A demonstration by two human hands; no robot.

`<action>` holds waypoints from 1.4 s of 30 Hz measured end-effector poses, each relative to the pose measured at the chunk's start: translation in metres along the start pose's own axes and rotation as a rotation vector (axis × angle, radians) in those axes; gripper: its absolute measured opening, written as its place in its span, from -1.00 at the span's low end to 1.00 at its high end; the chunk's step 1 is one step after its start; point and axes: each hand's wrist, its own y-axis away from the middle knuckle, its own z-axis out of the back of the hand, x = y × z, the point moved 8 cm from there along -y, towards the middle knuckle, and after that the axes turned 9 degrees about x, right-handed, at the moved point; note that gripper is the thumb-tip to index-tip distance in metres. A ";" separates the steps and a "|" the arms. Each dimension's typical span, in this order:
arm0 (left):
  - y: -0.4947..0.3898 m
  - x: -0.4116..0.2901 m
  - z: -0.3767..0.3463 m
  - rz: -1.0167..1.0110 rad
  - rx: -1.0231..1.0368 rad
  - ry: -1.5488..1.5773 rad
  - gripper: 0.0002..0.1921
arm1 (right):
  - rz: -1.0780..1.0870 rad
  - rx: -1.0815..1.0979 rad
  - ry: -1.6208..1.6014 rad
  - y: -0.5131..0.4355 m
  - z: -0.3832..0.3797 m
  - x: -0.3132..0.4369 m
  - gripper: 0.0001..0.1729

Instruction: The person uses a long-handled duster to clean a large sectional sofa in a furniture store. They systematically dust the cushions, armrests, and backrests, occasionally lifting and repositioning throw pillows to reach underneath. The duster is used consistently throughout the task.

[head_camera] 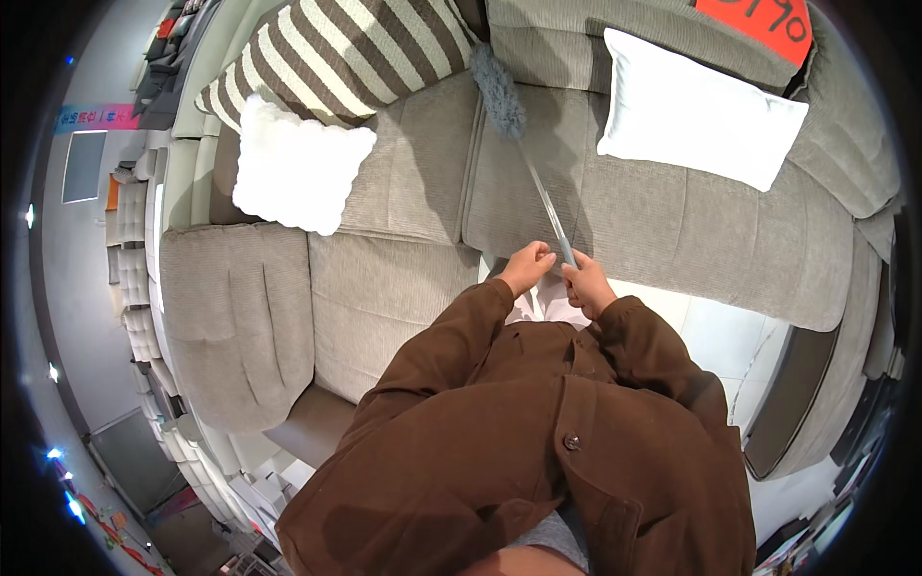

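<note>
My right hand (591, 286) grips the grey handle of a duster with a thin metal rod (545, 194). Its fluffy blue-grey head (498, 93) rests against the grey corduroy sofa (648, 216), by the seam near the inner corner. Just left of the handle is my left hand (528, 267), fingers curled loosely; whether it touches anything is unclear. A brown-and-cream striped cushion (346, 61) leans on the sofa back, left of the duster head. In front of it lies a fluffy white cushion (299, 169). To the right, a smooth white pillow (699, 108) lies against the backrest.
A red sign (767, 25) with writing sits atop the backrest at upper right. The sofa's left section (245, 324) curves round beside me, and a dark-based end (799, 396) stands at right. Pale floor tiles (720, 331) show between. More sofas (133, 266) line the far left.
</note>
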 end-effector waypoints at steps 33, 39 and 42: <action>0.138 0.167 -0.082 0.360 0.020 0.605 -0.70 | -0.080 0.173 0.272 0.069 -0.062 -0.252 -0.57; 0.132 0.173 -0.119 0.386 0.177 0.490 -0.82 | 0.161 -0.050 0.720 0.088 -0.025 -0.264 -0.66; 0.127 0.166 -0.150 0.347 0.223 0.467 -0.88 | 0.172 -0.176 0.712 0.111 -0.003 -0.274 -0.71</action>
